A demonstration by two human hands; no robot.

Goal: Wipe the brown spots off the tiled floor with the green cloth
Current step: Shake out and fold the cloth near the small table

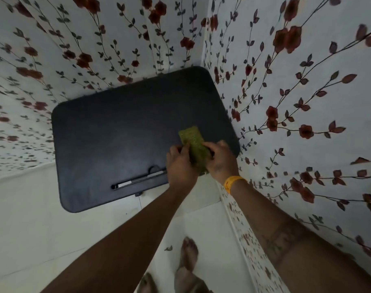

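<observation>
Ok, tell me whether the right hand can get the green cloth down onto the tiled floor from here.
Probably yes: the right hand and left hand grip the green cloth above the black table, with bare tiled floor open just below.

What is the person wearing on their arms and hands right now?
Both arms are bare, with no sleeves or gloves. The right hand has an orange-yellow band around its wrist, and a faint patterned marking shows further up that forearm. The left hand and its wrist carry nothing visible.
</observation>
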